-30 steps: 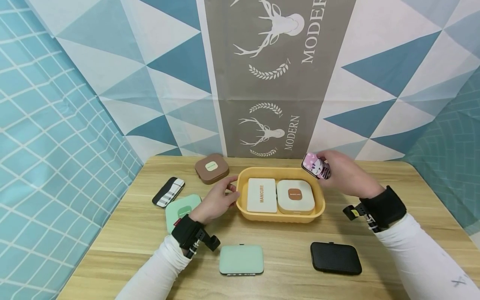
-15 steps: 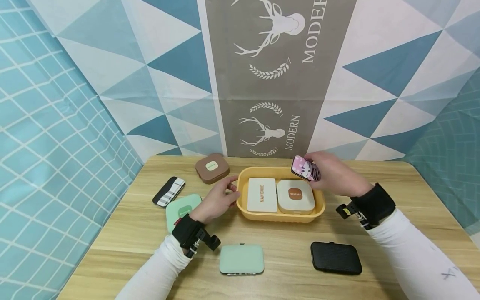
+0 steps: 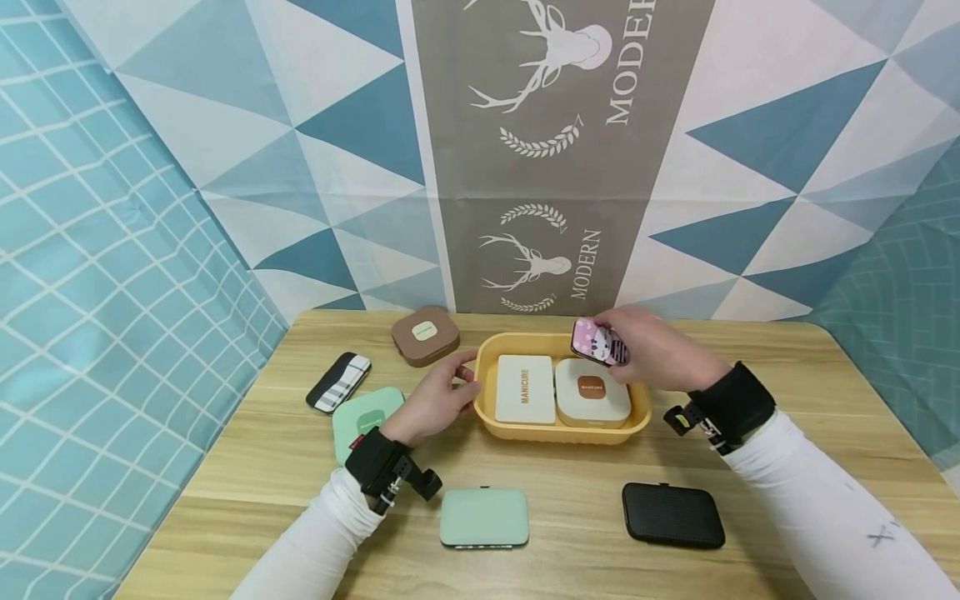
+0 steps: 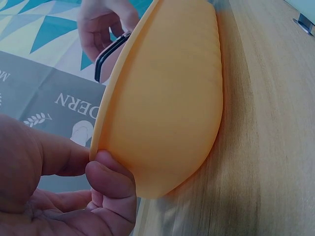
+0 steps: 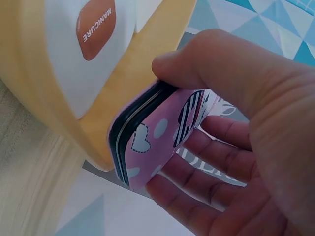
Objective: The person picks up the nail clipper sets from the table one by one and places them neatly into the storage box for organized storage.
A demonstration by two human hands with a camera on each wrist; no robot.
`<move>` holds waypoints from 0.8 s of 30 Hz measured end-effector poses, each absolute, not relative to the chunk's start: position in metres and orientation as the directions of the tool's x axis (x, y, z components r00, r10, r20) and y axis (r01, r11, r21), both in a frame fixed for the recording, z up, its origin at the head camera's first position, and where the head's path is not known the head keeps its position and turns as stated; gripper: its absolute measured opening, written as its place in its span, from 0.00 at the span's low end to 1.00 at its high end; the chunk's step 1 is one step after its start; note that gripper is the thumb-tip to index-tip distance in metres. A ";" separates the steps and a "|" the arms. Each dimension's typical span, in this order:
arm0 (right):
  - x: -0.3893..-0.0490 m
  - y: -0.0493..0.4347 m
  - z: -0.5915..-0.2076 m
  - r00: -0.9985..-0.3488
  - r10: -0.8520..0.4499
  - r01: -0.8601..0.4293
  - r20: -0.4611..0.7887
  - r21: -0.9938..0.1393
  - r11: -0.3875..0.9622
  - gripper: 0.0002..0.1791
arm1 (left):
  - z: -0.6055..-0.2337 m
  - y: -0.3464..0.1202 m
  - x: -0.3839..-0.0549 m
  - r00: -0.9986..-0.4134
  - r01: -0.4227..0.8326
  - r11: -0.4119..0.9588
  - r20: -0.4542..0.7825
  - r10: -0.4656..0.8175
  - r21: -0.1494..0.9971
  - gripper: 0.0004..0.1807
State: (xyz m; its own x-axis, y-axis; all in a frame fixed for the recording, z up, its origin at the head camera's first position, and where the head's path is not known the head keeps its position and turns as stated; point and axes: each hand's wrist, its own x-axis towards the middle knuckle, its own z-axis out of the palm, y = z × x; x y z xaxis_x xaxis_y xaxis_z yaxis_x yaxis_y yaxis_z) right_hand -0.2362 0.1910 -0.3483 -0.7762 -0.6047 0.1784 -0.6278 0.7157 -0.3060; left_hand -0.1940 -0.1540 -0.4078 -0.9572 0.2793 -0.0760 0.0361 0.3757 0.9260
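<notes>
My left hand [image 3: 437,401] pinches the left rim of a yellow plastic basket [image 3: 517,434] between thumb and finger, as the left wrist view shows closely. Inside the basket a white rectangular manicure box [image 3: 513,392] lies beside a rounded white manicure box [image 3: 573,403] with a brown label. Over the basket's back right part, my right hand [image 3: 655,348] grips a pink manicure case [image 3: 592,340] with a cartoon print. In the right wrist view, the thumb lies on the dark edge of the pink case [image 5: 152,137] and the fingers are on its far side.
A brown case [image 3: 425,348], a black case with a plaid band [image 3: 339,382] and a mint case [image 3: 349,422] lie left of the basket. In front are a pale green case [image 3: 483,528] and a black case [image 3: 672,514] on the wooden table [image 3: 577,542].
My right hand has moved left with the pink manicure case, from beyond the basket's right end to over its back right part. The left hand keeps its hold on the rim.
</notes>
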 end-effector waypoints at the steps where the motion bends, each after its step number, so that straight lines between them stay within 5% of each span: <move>1: -0.237 0.190 -0.349 -0.778 -0.605 -0.625 0.169 -0.307 0.718 0.36 | -0.408 -0.154 -0.194 -0.957 0.036 0.375 -0.076 0.280 0.926 0.30; 24: -0.245 0.179 -0.361 -0.724 -0.686 -0.672 0.064 -0.287 0.683 0.34 | -0.408 -0.154 -0.194 -0.958 0.043 0.362 -0.065 0.280 0.931 0.30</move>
State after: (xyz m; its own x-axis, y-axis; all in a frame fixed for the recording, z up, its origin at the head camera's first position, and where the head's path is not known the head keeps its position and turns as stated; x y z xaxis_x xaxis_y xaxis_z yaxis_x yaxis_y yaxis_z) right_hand -0.2446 0.1789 -0.3606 -0.7245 -0.6864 0.0637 -0.6720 0.6826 -0.2872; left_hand -0.1943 -0.1540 -0.4083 -0.9578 0.2800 -0.0650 0.0426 0.3619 0.9312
